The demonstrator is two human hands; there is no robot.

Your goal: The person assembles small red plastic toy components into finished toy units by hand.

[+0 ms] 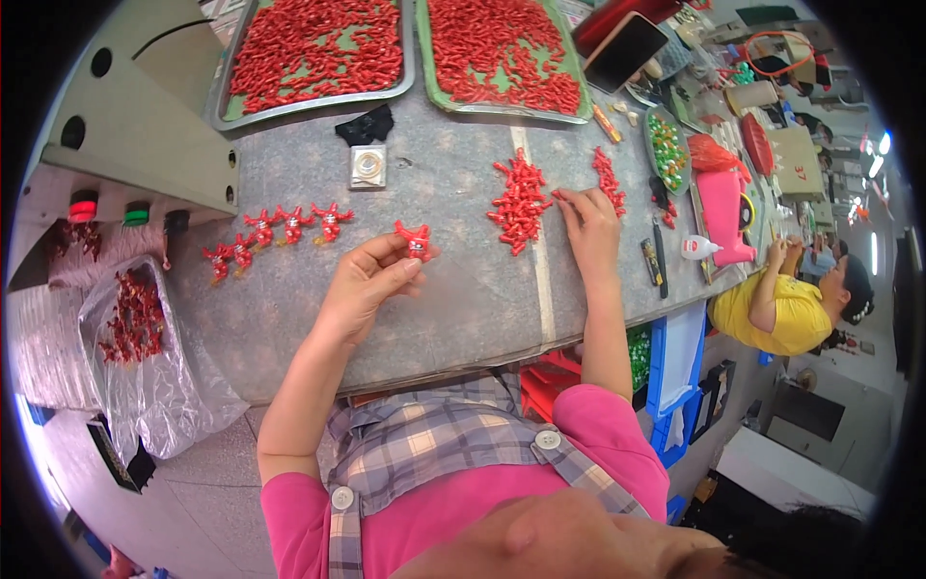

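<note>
My left hand (371, 280) pinches a small red figurine (414, 239) with a pale patterned front between thumb and fingers, just above the grey tabletop. My right hand (590, 224) reaches to the right edge of a loose pile of small red pieces (519, 203). Its thumb and forefinger are drawn together, and a bit of red shows at their tips. A narrower heap of red pieces (607, 179) lies just beyond that hand. Left of my left hand, several similar red figurines (292, 224) stand in a loose curved row.
Two metal trays, a left tray (318, 110) and a right tray (511, 114), hold many red pieces at the back. A grey machine (145, 116) stands left, above a plastic bag (183, 386) of dark red parts. A white glue bottle (698, 248) lies right; a co-worker (786, 314) sits beyond.
</note>
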